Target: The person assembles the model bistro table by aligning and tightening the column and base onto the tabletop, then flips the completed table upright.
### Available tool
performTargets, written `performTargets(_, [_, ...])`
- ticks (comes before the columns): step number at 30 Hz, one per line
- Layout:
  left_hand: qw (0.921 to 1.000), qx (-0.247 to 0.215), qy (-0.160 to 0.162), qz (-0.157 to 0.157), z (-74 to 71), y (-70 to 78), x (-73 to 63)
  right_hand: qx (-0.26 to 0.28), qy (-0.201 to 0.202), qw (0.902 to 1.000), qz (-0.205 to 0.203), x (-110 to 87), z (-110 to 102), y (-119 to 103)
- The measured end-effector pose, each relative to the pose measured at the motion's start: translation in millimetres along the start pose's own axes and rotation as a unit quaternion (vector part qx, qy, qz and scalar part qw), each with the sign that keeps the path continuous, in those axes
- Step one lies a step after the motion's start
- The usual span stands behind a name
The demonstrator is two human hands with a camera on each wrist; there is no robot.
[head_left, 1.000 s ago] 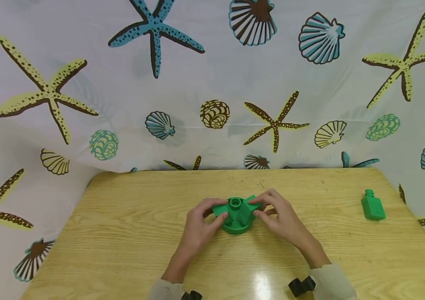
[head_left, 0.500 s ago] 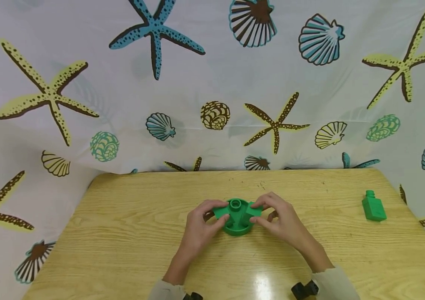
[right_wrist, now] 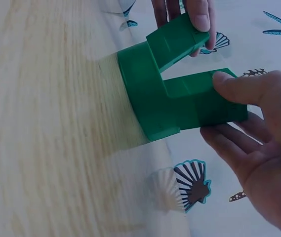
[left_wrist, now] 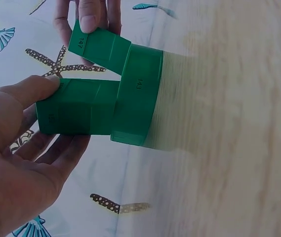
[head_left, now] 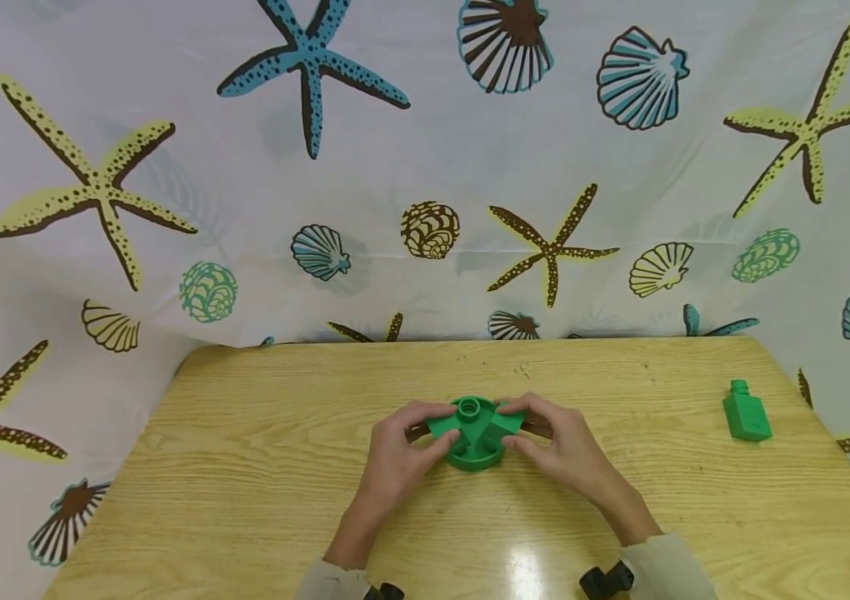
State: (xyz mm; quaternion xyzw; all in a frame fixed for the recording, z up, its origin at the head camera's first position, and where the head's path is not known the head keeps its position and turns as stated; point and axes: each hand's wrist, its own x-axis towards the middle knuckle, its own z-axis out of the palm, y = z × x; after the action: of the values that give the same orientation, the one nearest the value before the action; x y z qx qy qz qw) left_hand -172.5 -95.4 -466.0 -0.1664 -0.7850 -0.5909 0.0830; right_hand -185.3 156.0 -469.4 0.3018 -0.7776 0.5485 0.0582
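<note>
In the head view, a round green base (head_left: 473, 462) sits on the table, with a ring-shaped ribbed socket (head_left: 468, 407) at its back. My left hand (head_left: 395, 454) pinches a green block (head_left: 443, 423) between thumb and fingers at the base's left. On the opposite side, my right hand (head_left: 573, 446) pinches a second green block (head_left: 506, 422). Both wrist views show the blocks' lower ends inside the base rim (left_wrist: 139, 94), their tops leaning outward and apart. How deep they are seated is hidden by the rim (right_wrist: 142, 94).
A green bottle-shaped piece with a ribbed neck (head_left: 747, 417) stands at the right of the wooden table (head_left: 267, 467). Behind the table hangs a white cloth (head_left: 380, 183) printed with shells and starfish. Black wrist cameras (head_left: 605, 581) sit near the sleeves.
The right block has gone from slanting across the base to leaning outward, mirroring the left block. My right hand has lowered slightly with it. My left hand has barely moved.
</note>
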Motion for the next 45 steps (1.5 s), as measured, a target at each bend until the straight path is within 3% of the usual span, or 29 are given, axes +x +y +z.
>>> performTargets(6, [1.0, 0.008, -0.002, 0.002, 1.0, 3.8, -0.2, -0.014, 0.046, 0.9988, 0.003, -1.5, 5, 1])
performTargets(13, [0.9995, 0.011, -0.029, 0.007, -2.7, 5.6, 2.4, -0.034, 0.073, 0.9967, 0.001, -4.0, 8, -2])
performTargets(21, [0.9988, 0.024, -0.042, 0.004, -5.4, 5.8, 2.4, -0.041, 0.074, 0.9964, -0.003, -5.6, 11, 0])
performTargets(31, [0.9975, 0.066, -0.027, 0.005, -5.5, 8.3, 0.6, -0.056, 0.046, 0.9974, -0.002, -1.6, 12, 0])
performTargets(38, [0.9849, 0.165, -0.02, 0.047, -0.6, 18.6, 1.4, -0.086, 0.067, 0.994, -0.005, -4.3, -5, -11])
performTargets(45, [0.9807, 0.181, -0.029, 0.068, 8.1, 35.8, -3.6, -0.129, 0.117, 0.9847, 0.007, -8.5, -36, -17])
